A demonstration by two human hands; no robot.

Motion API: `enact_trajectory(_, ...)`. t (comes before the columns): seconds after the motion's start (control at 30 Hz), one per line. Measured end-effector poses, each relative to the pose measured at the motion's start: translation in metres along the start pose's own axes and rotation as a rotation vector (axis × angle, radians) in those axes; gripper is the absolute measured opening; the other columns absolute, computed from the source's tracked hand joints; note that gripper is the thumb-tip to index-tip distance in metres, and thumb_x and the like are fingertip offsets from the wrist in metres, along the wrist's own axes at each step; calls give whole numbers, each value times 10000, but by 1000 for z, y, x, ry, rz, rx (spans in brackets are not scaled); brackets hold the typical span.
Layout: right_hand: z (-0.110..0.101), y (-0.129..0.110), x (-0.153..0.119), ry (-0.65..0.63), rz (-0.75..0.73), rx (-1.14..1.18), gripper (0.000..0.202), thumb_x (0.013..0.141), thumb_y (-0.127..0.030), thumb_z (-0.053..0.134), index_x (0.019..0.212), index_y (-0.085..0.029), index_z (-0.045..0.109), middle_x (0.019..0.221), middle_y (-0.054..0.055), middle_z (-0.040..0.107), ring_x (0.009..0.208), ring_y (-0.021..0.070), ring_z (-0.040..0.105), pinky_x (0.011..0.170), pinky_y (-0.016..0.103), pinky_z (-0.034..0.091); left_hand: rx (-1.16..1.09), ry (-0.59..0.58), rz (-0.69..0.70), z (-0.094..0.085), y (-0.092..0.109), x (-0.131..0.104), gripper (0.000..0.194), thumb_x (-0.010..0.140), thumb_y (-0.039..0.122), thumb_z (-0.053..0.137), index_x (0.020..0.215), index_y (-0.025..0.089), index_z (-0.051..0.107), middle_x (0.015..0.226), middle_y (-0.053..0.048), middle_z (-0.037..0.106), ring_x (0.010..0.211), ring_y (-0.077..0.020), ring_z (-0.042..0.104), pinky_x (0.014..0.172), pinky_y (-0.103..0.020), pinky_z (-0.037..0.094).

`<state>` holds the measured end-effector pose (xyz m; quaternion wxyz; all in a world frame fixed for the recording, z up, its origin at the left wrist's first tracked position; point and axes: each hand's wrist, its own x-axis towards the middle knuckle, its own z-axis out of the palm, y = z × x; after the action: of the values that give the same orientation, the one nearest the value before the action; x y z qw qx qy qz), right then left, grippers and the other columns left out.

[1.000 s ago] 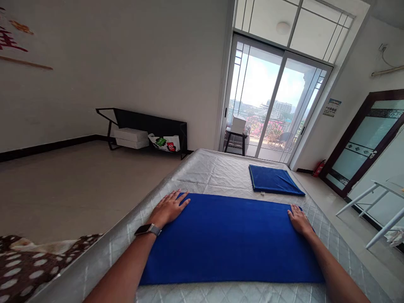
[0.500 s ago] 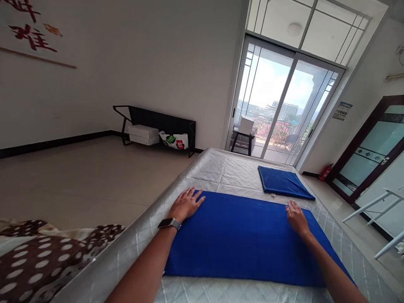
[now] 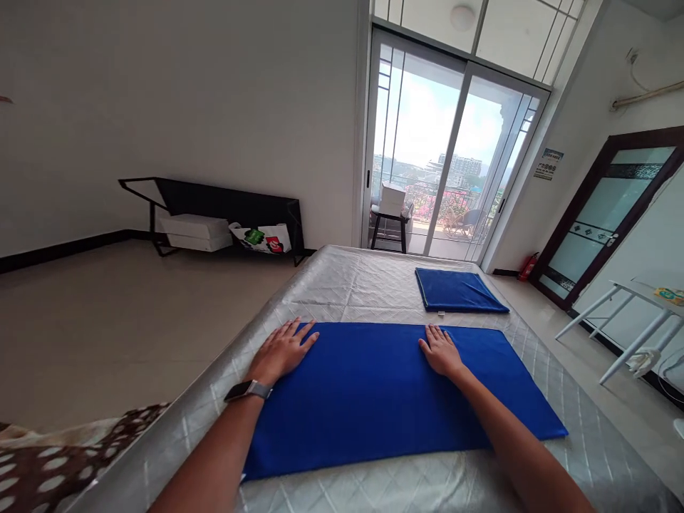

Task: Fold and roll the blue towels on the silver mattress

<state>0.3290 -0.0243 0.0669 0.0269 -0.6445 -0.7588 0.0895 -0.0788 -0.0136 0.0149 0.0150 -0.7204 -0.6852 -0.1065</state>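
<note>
Brown fabric with pale spots [image 3: 64, 456] at the nearest left corner, bunched beside the mattress edge. Quilted silver-grey mattress cover [image 3: 374, 285] stretching away from the bottom of the view toward the balcony.

Spread flat across the near part of it, a long blue towel [image 3: 374, 392], lying crosswise, its near edge close to the forearms, its far edge straight and parallel to the mattress end. Left hand [image 3: 281, 350] pressed palm down on the towel's far left corner, fingers spread and pointing away, some fingertips over onto the mattress cover; grey smartwatch [image 3: 249, 390] on that wrist. Right hand [image 3: 441, 351] also palm down and open, fingers slightly fanned, resting near the middle of the towel's far edge, well apart from the left hand. Nothing pinched or gripped by either hand.

Just beyond, toward the right of the mattress, a second blue towel [image 3: 457, 290], folded into a smaller rectangle, lying apart from the long one, with a small white tag at its near edge.

Further off on the left, a low black shelf [image 3: 224, 206] against the wall with white boxes [image 3: 195, 231] and a printed bag [image 3: 261, 239]. Straight ahead, glass sliding doors [image 3: 443, 157] onto a balcony, a stool with a box [image 3: 390, 214] outside. Far right, a red fire extinguisher [image 3: 528, 267] by a dark-framed door [image 3: 603, 214], and white table legs [image 3: 620, 328].
</note>
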Motion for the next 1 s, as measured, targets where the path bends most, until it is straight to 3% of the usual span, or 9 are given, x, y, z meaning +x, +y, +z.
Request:
enact_trajectory(0.2,-27,136,-18,55,346,-76,659,1009,-439,163,1569,-95,216,1638,102,209,1514,198,158,1219,386,126,20,-76,-48,-8,5,-2,626,949,504,344,1515,238,377,1596,-105,360,1469,-304,308,1183,-471,247)
enact_trajectory(0.3,-31,165,-23,76,421,-91,660,1008,-411,142,1564,-63,208,1633,123,224,1511,197,172,1217,379,143,13,-89,-74,-12,8,-5,609,946,481,357,1515,266,375,1609,-73,341,1485,-290,274,1193,-464,232)
enact_trajectory(0.4,-29,166,-24,78,426,-112,662,1006,-418,134,1567,-72,205,1629,115,243,1507,185,186,1216,366,153,31,-89,-83,-11,8,-4,607,944,462,365,1512,250,382,1614,-87,325,1492,-288,256,1199,-461,216)
enact_trajectory(0.5,-31,159,-24,93,449,-152,647,1000,-412,148,1562,-107,248,1615,112,284,1495,210,232,1215,421,157,25,-58,-69,-7,7,-1,622,941,496,357,1505,236,398,1599,-99,355,1477,-302,293,1193,-463,231)
enact_trajectory(0.6,-38,150,-21,131,466,-202,623,979,-314,185,1533,-64,317,1590,173,317,1489,284,244,1205,523,121,16,-18,-70,-5,8,0,616,945,506,336,1497,244,412,1581,-94,389,1459,-303,330,1185,-475,246)
enact_trajectory(0.7,-42,125,-17,173,427,-235,624,939,-228,246,1524,-23,322,1578,211,313,1498,321,202,1204,549,65,23,-8,-80,-7,12,0,608,952,495,319,1498,242,409,1577,-90,397,1454,-294,343,1185,-472,242)
enact_trajectory(0.83,-23,45,-19,197,167,-167,629,952,-273,268,1540,-54,301,1597,150,294,1503,283,198,1223,465,86,21,-15,-88,-12,17,-4,612,953,484,318,1502,226,401,1586,-91,379,1460,-285,332,1192,-459,229)
enact_trajectory(0.93,3,-27,-34,114,-79,-34,650,1000,-432,202,1572,-125,226,1629,66,228,1512,216,172,1225,410,137,-6,-11,-84,-14,17,-7,608,951,483,323,1504,242,399,1592,-69,372,1466,-285,319,1193,-465,228)
enact_trajectory(1.0,16,-62,-46,65,-202,22,698,1002,-522,181,1581,-131,182,1638,60,176,1519,197,128,1231,394,113,-14,-16,-73,-15,16,-8,609,947,491,333,1504,253,398,1595,-57,368,1469,-284,311,1192,-462,234)
